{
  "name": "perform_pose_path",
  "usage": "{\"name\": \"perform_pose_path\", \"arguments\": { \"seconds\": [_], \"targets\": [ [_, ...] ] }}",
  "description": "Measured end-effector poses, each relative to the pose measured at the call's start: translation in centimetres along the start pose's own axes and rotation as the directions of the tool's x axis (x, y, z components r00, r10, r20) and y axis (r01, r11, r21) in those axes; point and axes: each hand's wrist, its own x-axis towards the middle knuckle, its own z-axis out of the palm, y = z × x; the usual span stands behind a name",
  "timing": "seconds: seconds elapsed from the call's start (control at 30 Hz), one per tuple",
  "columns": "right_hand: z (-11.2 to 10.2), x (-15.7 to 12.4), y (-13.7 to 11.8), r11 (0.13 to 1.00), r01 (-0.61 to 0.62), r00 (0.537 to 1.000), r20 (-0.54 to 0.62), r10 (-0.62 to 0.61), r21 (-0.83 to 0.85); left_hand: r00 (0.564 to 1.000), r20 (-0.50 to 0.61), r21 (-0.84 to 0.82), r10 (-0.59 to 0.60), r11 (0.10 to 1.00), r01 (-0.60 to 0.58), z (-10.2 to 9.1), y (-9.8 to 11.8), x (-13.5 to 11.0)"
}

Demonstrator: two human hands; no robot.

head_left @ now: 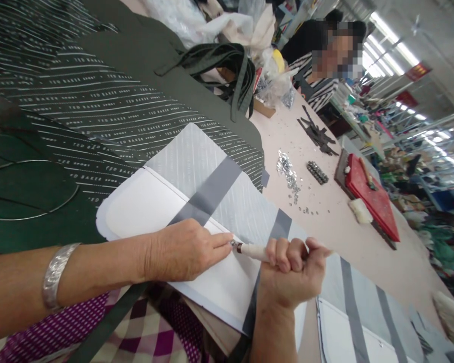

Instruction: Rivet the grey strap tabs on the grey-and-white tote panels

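Observation:
My right hand (295, 269) is closed in a fist round a white-handled tool (251, 250) whose metal tip touches a white template (151, 209). The template lies on a pale grey fabric panel (212, 166) crossed by dark grey straps. My left hand (185, 249) lies on the template with its fingers pressed together and stretched toward the tool's tip, holding the template down. A silver bracelet (56, 275) is on my left wrist.
Dark green printed fabric (79, 101) covers the table to the left, with dark straps (227, 65) behind. Metal rivets (287, 174), a red mat (374, 199) and black pieces (318, 133) lie on the pink table. A person sits at the far end. More grey panels (363, 317) lie near right.

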Motion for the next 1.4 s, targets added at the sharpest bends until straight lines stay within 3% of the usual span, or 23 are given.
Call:
{"name": "perform_pose_path", "arguments": {
  "seconds": [0.2, 0.33, 0.47, 0.6, 0.7, 0.83, 0.93, 1.03, 1.17, 1.23, 1.4],
  "targets": [
    [2.3, -0.4, 0.2, 0.983, 0.117, 0.976, 0.198, -0.088, -0.141, 0.999, 0.037, -0.036, 0.017, 0.999, -0.015, 0.1, 0.0, 0.0],
    [3.9, -0.8, 0.3, 0.933, 0.185, 0.941, 0.328, -0.078, -0.309, 0.997, 0.075, -0.061, 0.012, 0.998, -0.007, 0.0, 0.0, 0.2],
    [4.9, -0.5, 0.8, 0.819, 0.209, 0.878, 0.471, 0.084, -0.535, 0.998, 0.066, -0.077, -0.012, 0.997, 0.017, 0.0, 0.0, 0.0],
    [6.5, 1.1, 1.6, 0.735, 0.143, 0.817, 0.498, 0.290, -0.663, 0.998, 0.056, -0.102, -0.006, 0.995, 0.012, -0.1, 0.0, -0.2],
    [8.5, 1.9, 2.2, 0.693, 0.147, 0.791, 0.505, 0.346, -0.706, 0.999, 0.034, -0.077, -0.001, 0.997, 0.004, 0.0, -0.1, -0.2],
    [10.3, 1.4, 2.7, 0.601, 0.283, 0.735, 0.572, 0.364, -0.748, 1.000, 0.011, -0.078, 0.000, 0.997, 0.001, 0.7, -0.1, -0.3],
    [10.2, 0.6, 2.7, 0.548, 0.384, 0.718, 0.613, 0.328, -0.743, 1.000, 0.001, -0.112, 0.018, 0.994, -0.018, 1.1, -0.2, -0.4],
    [9.3, 0.3, 2.4, 0.540, 0.424, 0.732, 0.626, 0.267, -0.727, 1.000, 0.027, -0.128, 0.004, 0.992, 0.000, 1.1, -0.3, -0.3],
    [7.8, 0.8, 1.6, 0.621, 0.290, 0.807, 0.535, 0.251, -0.728, 0.997, 0.060, -0.131, -0.049, 0.990, 0.056, 0.3, -0.4, -0.2],
    [7.2, 1.0, 1.1, 0.673, 0.192, 0.820, 0.494, 0.289, -0.714, 0.998, 0.029, -0.119, -0.063, 0.991, 0.066, 0.0, -0.3, -0.2],
    [6.4, -0.2, -0.6, 0.658, 0.158, 0.740, 0.530, 0.414, -0.736, 0.987, -0.083, -0.026, -0.139, 0.990, 0.138, 0.0, 0.1, -0.3]
  ]
}}
